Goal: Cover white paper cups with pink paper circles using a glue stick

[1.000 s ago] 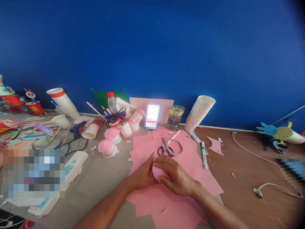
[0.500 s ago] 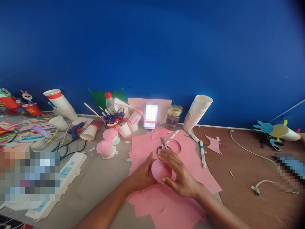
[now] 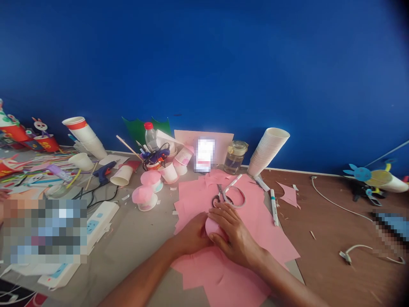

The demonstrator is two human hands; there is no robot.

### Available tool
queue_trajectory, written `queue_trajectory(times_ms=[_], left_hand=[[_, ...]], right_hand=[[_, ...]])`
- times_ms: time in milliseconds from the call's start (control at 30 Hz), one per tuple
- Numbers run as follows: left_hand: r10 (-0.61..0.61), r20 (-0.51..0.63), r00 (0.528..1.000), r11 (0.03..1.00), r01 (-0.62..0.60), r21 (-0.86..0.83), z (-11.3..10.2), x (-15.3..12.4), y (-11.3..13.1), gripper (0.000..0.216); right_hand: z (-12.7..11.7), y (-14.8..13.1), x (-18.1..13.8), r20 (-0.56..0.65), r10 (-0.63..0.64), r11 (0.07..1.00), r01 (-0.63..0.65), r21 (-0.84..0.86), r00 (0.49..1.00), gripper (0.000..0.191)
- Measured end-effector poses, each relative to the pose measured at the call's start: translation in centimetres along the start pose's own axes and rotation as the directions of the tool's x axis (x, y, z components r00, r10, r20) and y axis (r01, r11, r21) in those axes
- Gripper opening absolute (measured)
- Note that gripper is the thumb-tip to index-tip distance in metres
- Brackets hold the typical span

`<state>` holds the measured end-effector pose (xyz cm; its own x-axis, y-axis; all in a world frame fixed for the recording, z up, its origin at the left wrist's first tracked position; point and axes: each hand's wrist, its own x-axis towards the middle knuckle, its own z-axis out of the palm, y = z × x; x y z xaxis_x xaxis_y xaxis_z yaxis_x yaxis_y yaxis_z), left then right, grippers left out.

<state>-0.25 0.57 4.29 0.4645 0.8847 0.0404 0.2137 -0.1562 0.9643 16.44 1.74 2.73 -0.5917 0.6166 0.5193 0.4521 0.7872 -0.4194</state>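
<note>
A round pink paper piece [image 3: 214,227] is between my two hands above pink paper sheets. My left hand [image 3: 195,232] is closed around its left side. My right hand [image 3: 234,232] curves over its top and right edge, thumb at the near side and fingers across the far side. Whatever lies under the pink round is hidden by the hands. Just beyond the fingers rest dark-handled scissors [image 3: 218,195] and a roll of tape [image 3: 243,200]. Spread beneath are pink paper sheets [image 3: 265,238].
Two pink-topped paper cups [image 3: 145,200] stand to the left, near a power strip [image 3: 99,217] and a blue glue gun [image 3: 104,171]. At the back are a lit phone [image 3: 204,153], a glass jar [image 3: 235,157] and a leaning stack of white cups [image 3: 268,151]. A marker [image 3: 274,207] lies right.
My right hand has closed further over the pink round, covering more of it. The whole view has shifted slightly.
</note>
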Motion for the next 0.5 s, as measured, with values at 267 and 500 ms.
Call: queue_trajectory(times_ms=[267, 500], left_hand=[[-0.027, -0.011, 1.000, 0.999, 0.027, 0.033, 0.05, 0.03, 0.42, 0.050], [-0.044, -0.018, 0.999, 0.998, 0.045, 0.050, 0.12, 0.04, 0.28, 0.047]], right_hand=[[-0.09, -0.45, 0.40, 0.054, 0.055, 0.998, -0.054, -0.016, 0.997, 0.038], [-0.17, -0.49, 0.80, 0.044, 0.045, 0.998, -0.046, 0.041, 0.998, 0.037]])
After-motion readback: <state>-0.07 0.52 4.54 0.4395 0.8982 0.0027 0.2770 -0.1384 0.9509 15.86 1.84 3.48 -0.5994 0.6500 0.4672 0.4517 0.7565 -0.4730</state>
